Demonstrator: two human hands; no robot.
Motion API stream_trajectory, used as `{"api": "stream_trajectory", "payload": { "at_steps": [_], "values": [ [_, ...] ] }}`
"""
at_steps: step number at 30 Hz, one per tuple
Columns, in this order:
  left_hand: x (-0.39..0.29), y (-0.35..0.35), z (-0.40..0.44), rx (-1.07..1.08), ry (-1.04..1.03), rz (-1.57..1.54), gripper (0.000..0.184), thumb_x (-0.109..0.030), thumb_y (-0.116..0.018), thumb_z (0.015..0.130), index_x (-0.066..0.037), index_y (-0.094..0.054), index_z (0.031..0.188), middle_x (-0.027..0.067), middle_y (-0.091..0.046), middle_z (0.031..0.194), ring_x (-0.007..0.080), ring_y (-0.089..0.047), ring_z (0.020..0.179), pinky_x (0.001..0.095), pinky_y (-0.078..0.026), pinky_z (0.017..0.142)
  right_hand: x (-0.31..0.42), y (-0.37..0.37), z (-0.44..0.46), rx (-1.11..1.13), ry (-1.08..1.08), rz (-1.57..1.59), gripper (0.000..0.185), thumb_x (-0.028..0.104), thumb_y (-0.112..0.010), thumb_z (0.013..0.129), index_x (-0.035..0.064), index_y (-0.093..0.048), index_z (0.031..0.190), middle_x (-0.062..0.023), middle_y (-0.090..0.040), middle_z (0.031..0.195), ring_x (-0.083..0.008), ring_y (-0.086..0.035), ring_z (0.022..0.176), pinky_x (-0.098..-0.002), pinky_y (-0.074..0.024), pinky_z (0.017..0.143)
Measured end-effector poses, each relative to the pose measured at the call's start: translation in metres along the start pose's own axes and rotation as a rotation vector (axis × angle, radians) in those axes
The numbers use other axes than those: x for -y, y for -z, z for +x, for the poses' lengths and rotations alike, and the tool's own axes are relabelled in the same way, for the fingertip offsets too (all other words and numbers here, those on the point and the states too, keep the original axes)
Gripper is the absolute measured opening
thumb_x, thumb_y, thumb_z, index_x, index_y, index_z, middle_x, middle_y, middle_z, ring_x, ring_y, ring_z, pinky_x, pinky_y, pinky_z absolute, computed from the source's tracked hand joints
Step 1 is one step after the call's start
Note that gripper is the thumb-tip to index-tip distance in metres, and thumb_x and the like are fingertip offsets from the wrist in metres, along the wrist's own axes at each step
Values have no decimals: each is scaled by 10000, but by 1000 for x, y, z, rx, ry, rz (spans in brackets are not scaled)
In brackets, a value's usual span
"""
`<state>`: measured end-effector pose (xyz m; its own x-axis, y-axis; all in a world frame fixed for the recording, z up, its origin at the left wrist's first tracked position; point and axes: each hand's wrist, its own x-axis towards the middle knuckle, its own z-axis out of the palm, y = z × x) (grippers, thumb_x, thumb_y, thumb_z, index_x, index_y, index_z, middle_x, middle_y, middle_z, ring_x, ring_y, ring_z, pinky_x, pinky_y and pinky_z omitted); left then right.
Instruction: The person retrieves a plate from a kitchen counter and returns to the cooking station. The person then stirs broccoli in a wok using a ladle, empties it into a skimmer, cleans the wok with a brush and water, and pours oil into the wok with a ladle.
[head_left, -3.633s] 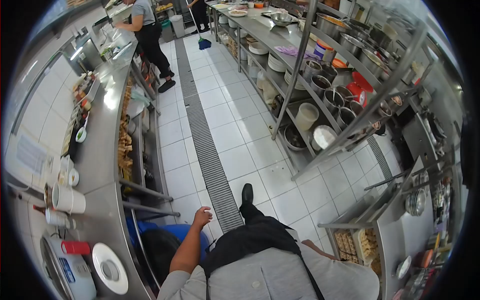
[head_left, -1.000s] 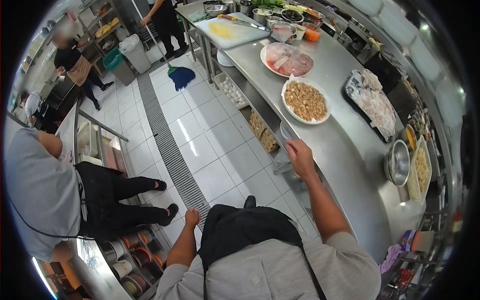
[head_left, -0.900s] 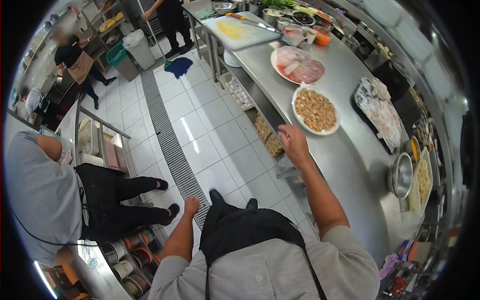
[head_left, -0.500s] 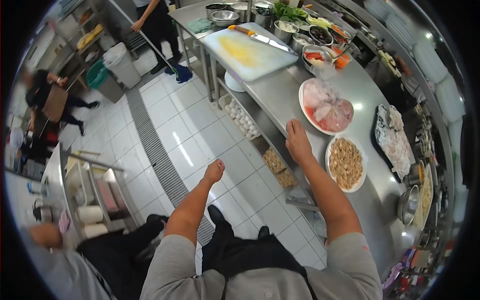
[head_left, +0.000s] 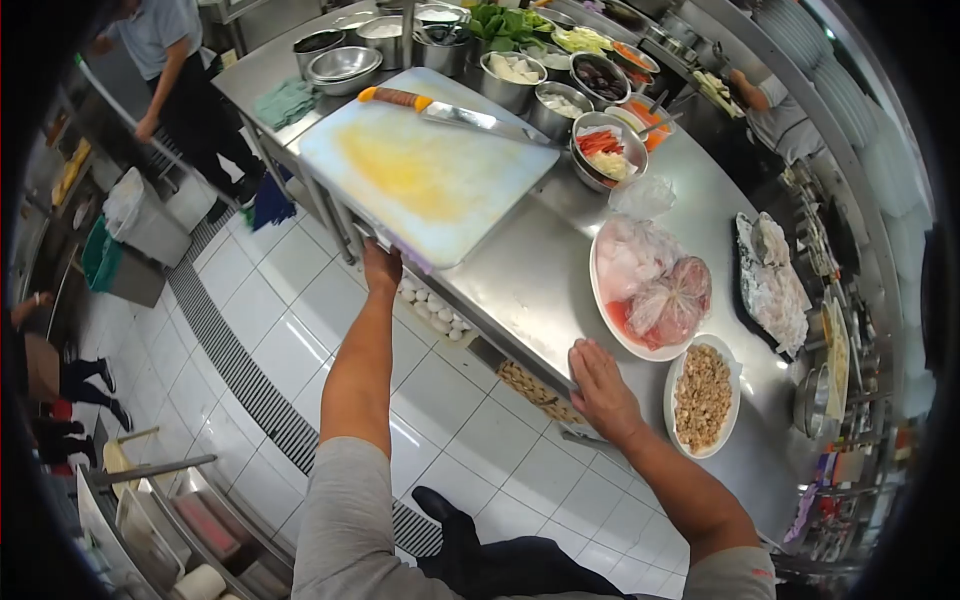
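Note:
My left hand point(head_left: 381, 268) is at the near edge of the steel table, beside the corner of a stained white cutting board point(head_left: 440, 200); its fingers are partly hidden, and a purple cloth point(head_left: 412, 254) shows next to it. A knife point(head_left: 455, 115) with an orange handle lies across the board's far side. Flat on the table's edge rests my right hand point(head_left: 605, 391), fingers extended and empty. It is left of an oval dish of chopped brown food point(head_left: 704, 396) and below a white plate point(head_left: 606, 297) with bagged raw meat point(head_left: 668, 290).
Metal bowls point(head_left: 508, 82) of cut vegetables line the table's back, near leafy greens point(head_left: 505, 27). A black tray point(head_left: 746, 285) holds wrapped food at the right. One person point(head_left: 170, 80) grips a mop at the left; another person point(head_left: 782, 115) is beyond the table. Bins point(head_left: 150, 225) stand on the floor.
The view has moved closer to the cutting board. My left hand has gone from over the floor to the table's edge beside the board. My right hand still rests at the edge.

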<state>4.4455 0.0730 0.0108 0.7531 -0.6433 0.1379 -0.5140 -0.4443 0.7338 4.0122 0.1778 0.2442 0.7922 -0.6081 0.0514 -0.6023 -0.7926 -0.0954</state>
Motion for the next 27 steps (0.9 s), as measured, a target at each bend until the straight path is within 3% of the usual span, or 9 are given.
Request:
{"api": "stream_trajectory", "payload": {
  "at_steps": [1,2,3,4,6,10,17,27],
  "values": [
    [6,-10,15,20,-5,118,490,-252,-683,783,40,-487,1123,296,-560,1138,429,-529,1072,447,-436,879,1,0,0,7,-7,11,761,88,-703,697,-1,-353,1367,-181,-376,1396,-343,-370,1309,-425,-314,1101],
    [50,-67,41,24,-8,116,490,-252,-683,783,40,-487,1123,296,-560,1138,429,-529,1072,447,-436,879,0,0,3,12,-12,20,771,89,-709,692,1,-352,1369,-181,-378,1397,-343,-375,1307,-423,-318,1100],
    [102,-112,72,16,-121,-815,452,-235,-618,845,23,-464,1182,243,-565,1153,377,-531,1094,416,-423,925,-1,1,4,26,-17,36,781,97,-715,689,5,-351,1374,-178,-373,1403,-343,-378,1307,-423,-320,1099],
    [52,-77,55,71,358,-1689,454,-318,-486,932,3,-430,1248,183,-547,1196,326,-528,1096,401,-422,940,-2,2,5,32,-35,32,781,97,-715,689,5,-351,1374,-178,-373,1403,-343,-378,1307,-423,-320,1099],
    [102,-140,81,196,-133,-1074,521,-427,-346,972,-26,-407,1298,128,-502,1270,293,-493,1144,408,-413,964,-4,3,7,54,-29,59,776,94,-711,692,8,-353,1375,-175,-374,1405,-341,-380,1307,-425,-325,1095],
    [75,-164,76,269,-69,-1165,514,-423,-350,970,-27,-415,1291,126,-512,1254,290,-501,1129,406,-420,953,-6,4,9,79,-44,70,752,87,-704,696,9,-372,1366,-171,-377,1404,-341,-388,1301,-424,-335,1087],
    [80,-146,90,393,71,-1339,498,-414,-359,966,-31,-434,1274,121,-534,1217,284,-521,1095,401,-435,928,-11,2,9,103,-67,113,781,85,-722,673,14,-379,1371,-150,-371,1416,-322,-369,1320,-420,-332,1093],
    [69,-116,108,413,187,-1521,475,-402,-373,960,-36,-461,1250,114,-565,1163,275,-550,1046,393,-457,891,-10,3,8,106,-48,79,792,94,-722,677,12,-363,1378,-149,-365,1419,-319,-353,1332,-420,-323,1100]
  ]
}}
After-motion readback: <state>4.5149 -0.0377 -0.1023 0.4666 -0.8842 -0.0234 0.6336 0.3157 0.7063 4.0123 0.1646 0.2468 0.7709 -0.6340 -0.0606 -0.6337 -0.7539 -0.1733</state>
